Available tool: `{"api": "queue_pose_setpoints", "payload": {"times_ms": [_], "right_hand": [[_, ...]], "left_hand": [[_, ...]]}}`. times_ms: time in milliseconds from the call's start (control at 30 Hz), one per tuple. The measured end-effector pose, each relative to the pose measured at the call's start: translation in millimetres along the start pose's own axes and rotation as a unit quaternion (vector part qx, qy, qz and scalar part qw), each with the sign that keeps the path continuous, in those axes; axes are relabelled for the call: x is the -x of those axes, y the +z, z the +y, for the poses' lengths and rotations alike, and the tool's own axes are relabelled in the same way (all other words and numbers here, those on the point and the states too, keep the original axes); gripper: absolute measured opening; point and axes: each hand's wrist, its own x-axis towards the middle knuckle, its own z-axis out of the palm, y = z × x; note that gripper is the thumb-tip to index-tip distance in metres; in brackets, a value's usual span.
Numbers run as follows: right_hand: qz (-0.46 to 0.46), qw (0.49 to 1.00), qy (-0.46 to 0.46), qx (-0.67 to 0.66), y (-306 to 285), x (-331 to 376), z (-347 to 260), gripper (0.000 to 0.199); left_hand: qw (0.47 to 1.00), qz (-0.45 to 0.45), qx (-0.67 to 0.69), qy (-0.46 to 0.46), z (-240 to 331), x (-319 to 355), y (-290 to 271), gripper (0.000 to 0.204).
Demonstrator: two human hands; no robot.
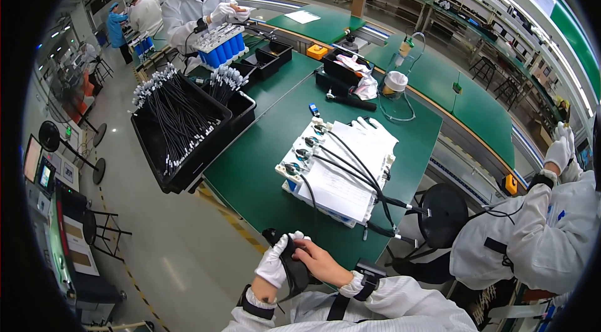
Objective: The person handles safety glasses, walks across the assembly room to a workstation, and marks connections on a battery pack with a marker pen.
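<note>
Close to my body, below the table's near edge, my left hand (273,266) wears a white glove and is closed on a black, limp-looking piece (295,272). Its exact kind I cannot make out. The bare fingers of my right hand (322,263) are bent and pinch the same piece from the other side. Beyond both hands, a battery pack (288,187) with white end frames stands on the green table (244,191). White paper sheets (341,185) cover much of its top. Black cables (350,172) run across the paper and hang past the pack's right side.
Black bins (206,160) of cables with white connectors stand at the left. Toward the back are a black box with cloth (365,86), a bottle with tubing (395,83) and a yellow device (317,51). Co-workers (199,10) stand across and at the right, near a stool (443,213).
</note>
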Motion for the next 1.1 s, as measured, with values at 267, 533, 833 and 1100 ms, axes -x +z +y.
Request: {"api": "queue_pose_setpoints", "payload": {"times_ms": [267, 533, 833, 1100], "right_hand": [[0.024, 0.997, 0.066, 0.009, -35, 49, 8, 0.033], [0.173, 0.968, 0.133, -0.122, -80, 114, 22, 0.025], [0.284, 0.941, 0.121, -0.142, -85, 141, 42, 0.021], [0.35, 0.935, -0.029, -0.036, -139, 215, -40, 0.022]], "left_hand": [[0.991, 0.051, -0.113, 0.059, 140, -112, -48, 0.021], [0.896, 0.11, -0.387, 0.187, 177, -135, -3, 0.071], [0.647, 0.179, -0.592, 0.447, 122, -141, -47, 0.047], [0.453, 0.142, -0.567, 0.673, 124, -111, 14, 0.021]]}}
